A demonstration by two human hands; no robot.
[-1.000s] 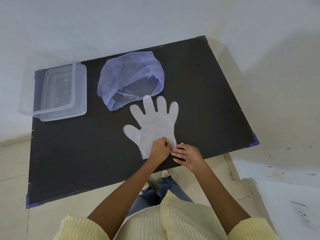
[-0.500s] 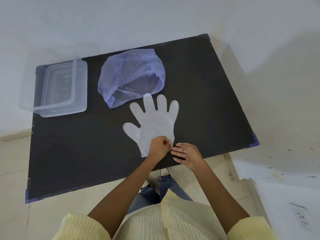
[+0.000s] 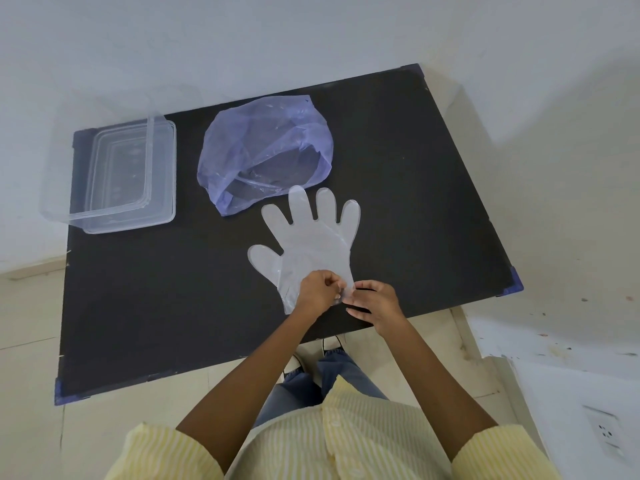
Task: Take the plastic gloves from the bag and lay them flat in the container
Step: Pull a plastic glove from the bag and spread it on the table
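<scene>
A clear plastic glove lies flat on the black table, fingers pointing away from me. My left hand pinches the glove's cuff edge with closed fingers. My right hand touches the same cuff corner from the right, its fingertips on the plastic. A crumpled blue plastic bag sits just beyond the glove, its mouth open towards me. The clear rectangular container stands at the table's far left with nothing visible in it.
The table's left part juts past a white wall base; its near edge is by my legs. A wall socket shows at the lower right. Bare black surface lies between the container and the glove.
Both hands stay at the glove's cuff; my right fingers have closed in onto the cuff corner. The glove, the bag and the container have not moved on the table.
</scene>
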